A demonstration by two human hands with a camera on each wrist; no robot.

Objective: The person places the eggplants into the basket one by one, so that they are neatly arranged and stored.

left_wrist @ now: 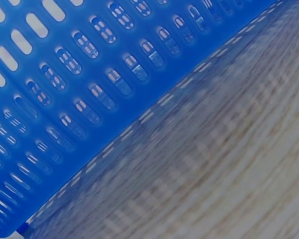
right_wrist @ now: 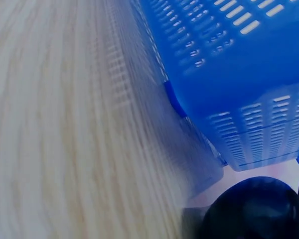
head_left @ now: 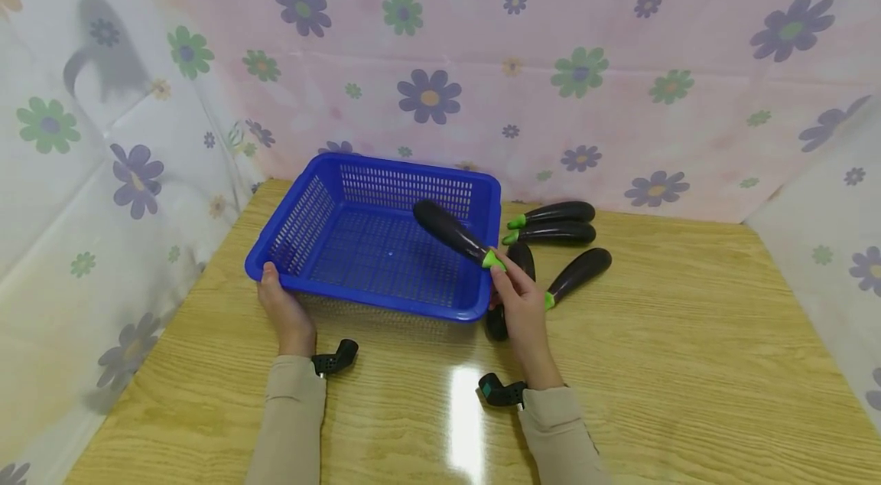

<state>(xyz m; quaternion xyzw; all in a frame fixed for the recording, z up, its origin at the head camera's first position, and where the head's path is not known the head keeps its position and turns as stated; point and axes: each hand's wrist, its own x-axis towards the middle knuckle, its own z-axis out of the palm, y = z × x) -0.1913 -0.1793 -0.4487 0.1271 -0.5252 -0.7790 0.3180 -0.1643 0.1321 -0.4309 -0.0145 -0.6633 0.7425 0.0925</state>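
Observation:
A blue plastic basket [head_left: 385, 300] with slotted walls sits on the table, its inside bare apart from what hangs over it. My left hand [head_left: 284, 313] grips the basket's front left corner, thumb on the rim. Between thumb and fingers, my right hand [head_left: 521, 309] pinches an eggplant [head_left: 450, 231] by its green stem end, at the basket's right rim. The eggplant's dark body slants over the basket's inside. Slotted basket wall [left_wrist: 104, 64] fills much of the left wrist view. A dark rounded eggplant end [right_wrist: 254, 206] shows low in the right wrist view.
Right of the basket, two eggplants [head_left: 557, 232] lie side by side at the back. Another eggplant [head_left: 583, 272] lies nearer, and dark eggplant parts [head_left: 497, 324] show around my right hand, partly hidden. A flowered cloth [head_left: 440, 49] hangs behind the wooden table [head_left: 688, 340].

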